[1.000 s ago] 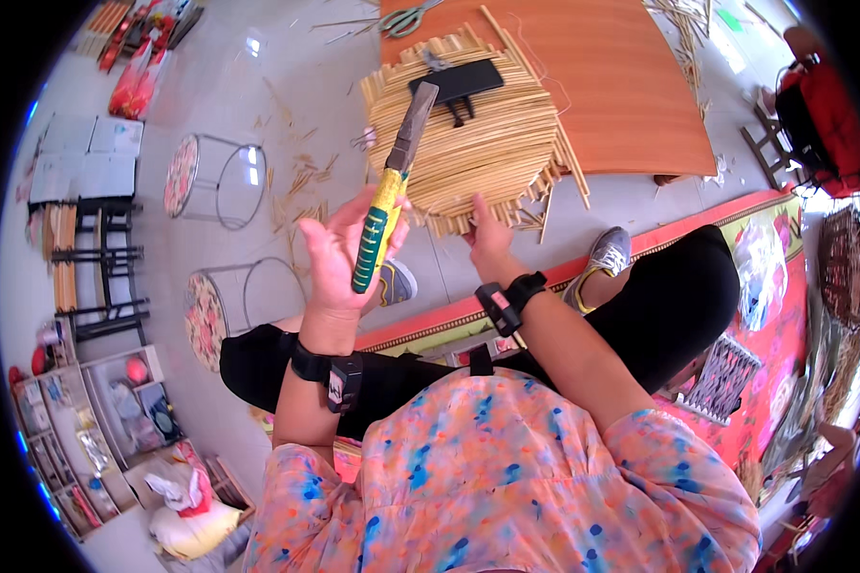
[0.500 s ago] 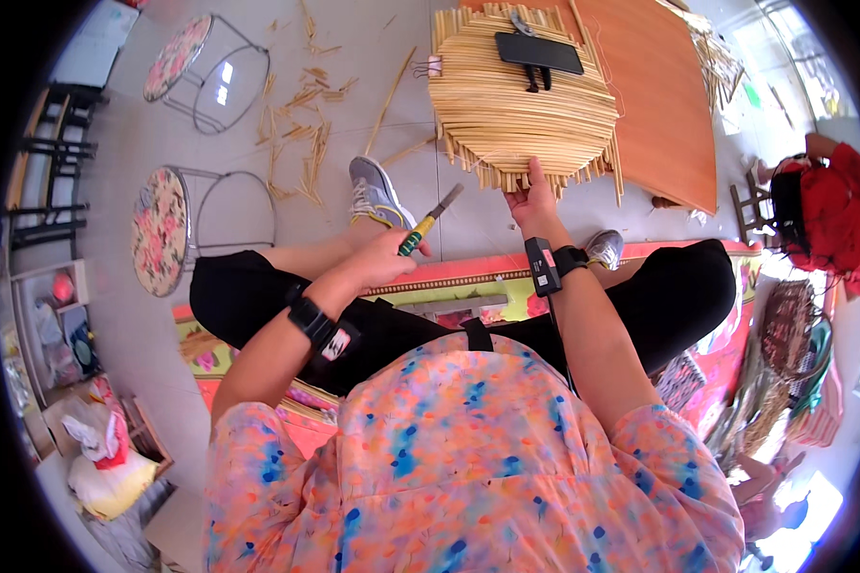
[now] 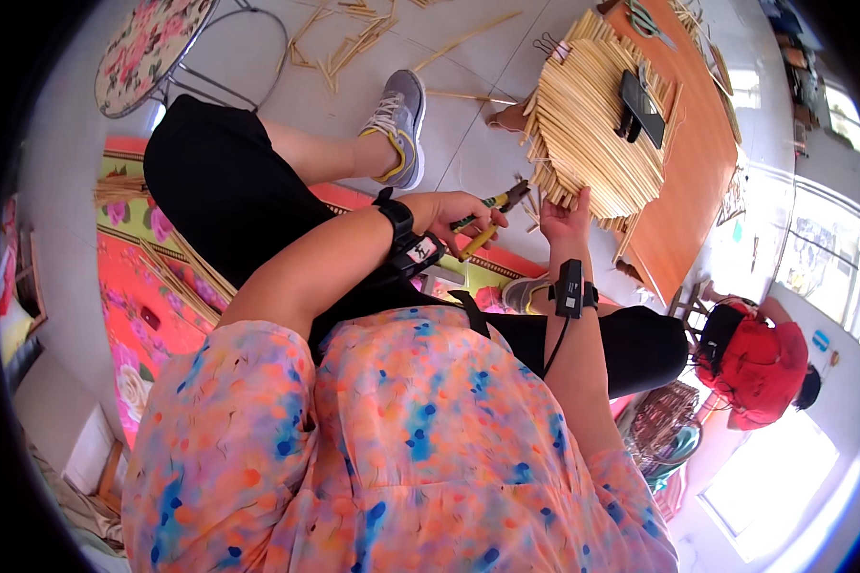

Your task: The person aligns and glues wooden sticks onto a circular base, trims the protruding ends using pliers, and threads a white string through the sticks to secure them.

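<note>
My left hand (image 3: 461,216) is closed around a pair of pliers (image 3: 514,196) with yellow and green handles, which stand spread apart. The dark jaws point toward the lower edge of a panel (image 3: 588,119) of reed-like sticks laid side by side, and look apart from it. Gripping that edge is my right hand (image 3: 566,222), thumb on top and the other fingers partly hidden beneath. A black phone-like slab (image 3: 642,108) on a clamp rests on the panel. A binder clip (image 3: 550,45) sits at its upper left edge.
The panel lies partly over a brown wooden table (image 3: 702,162), with scissors (image 3: 645,19) at its far end. Cut sticks (image 3: 354,43) litter the floor. At the far left stands a floral stool (image 3: 148,53); a person in red (image 3: 755,363) is at the right.
The view has turned, shifting the panel to the right and tilting it. My left hand has brought the pliers closer to the panel's edge, and their handles now spread. My right hand keeps its hold.
</note>
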The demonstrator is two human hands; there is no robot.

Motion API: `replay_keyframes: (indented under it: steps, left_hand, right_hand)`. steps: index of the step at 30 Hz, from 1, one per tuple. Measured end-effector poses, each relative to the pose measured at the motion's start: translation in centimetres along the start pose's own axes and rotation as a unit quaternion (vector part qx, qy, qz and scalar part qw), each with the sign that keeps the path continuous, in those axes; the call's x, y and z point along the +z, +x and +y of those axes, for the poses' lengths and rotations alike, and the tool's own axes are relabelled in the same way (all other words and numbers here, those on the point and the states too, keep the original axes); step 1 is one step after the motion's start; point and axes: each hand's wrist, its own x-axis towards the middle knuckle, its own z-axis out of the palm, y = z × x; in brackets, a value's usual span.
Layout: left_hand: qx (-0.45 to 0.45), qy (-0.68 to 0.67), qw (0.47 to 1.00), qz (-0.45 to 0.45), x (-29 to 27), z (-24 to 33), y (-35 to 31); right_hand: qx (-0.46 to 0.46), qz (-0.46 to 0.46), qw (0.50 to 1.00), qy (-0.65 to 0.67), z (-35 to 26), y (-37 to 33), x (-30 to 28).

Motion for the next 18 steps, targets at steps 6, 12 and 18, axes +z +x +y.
replay_keyframes:
  steps: [6, 12, 18]
  left_hand:
    - [0.040, -0.026, 0.996, -0.072, -0.2, 0.0, 1.1]
    - [0.068, -0.004, 0.996, -0.049, 0.0, 1.2, 0.8]
    - [0.088, -0.020, 0.992, -0.089, -0.5, 1.5, 2.9]
  right_hand:
    - [-0.007, -0.007, 1.000, 0.002, -0.2, 0.1, -0.1]
    - [0.006, -0.013, 1.000, 0.021, -0.3, 0.7, -0.6]
    - [0.007, -0.010, 0.999, 0.038, 0.0, 0.9, -0.9]
